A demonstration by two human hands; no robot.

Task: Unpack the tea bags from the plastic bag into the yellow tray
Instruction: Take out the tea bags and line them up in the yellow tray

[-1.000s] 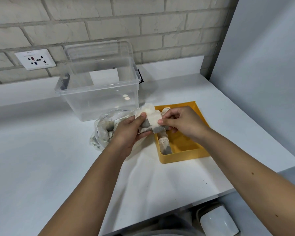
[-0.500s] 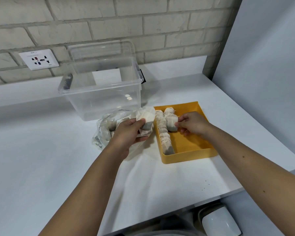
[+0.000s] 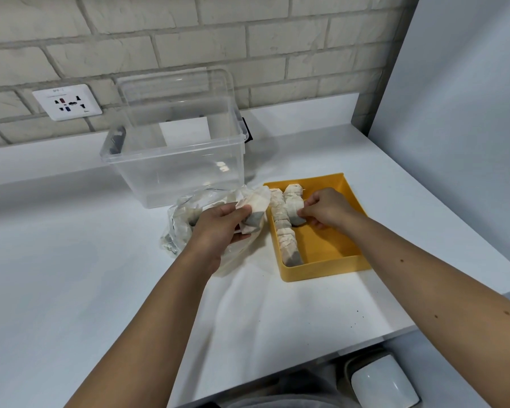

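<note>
Gripping a small bunch of tea bags (image 3: 255, 212), the left hand (image 3: 218, 231) sits over the crumpled plastic bag (image 3: 178, 228), just left of the yellow tray (image 3: 324, 269). The right hand (image 3: 326, 209) pinches a tea bag (image 3: 295, 206) inside the tray, beside a row of tea bags (image 3: 284, 237) along its left wall. A clear tub (image 3: 177, 166) stands behind them on the white worktop (image 3: 71, 260).

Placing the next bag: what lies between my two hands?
Head view: the yellow tray's left wall and a row of tea bags lie between left hand and right hand.
</note>
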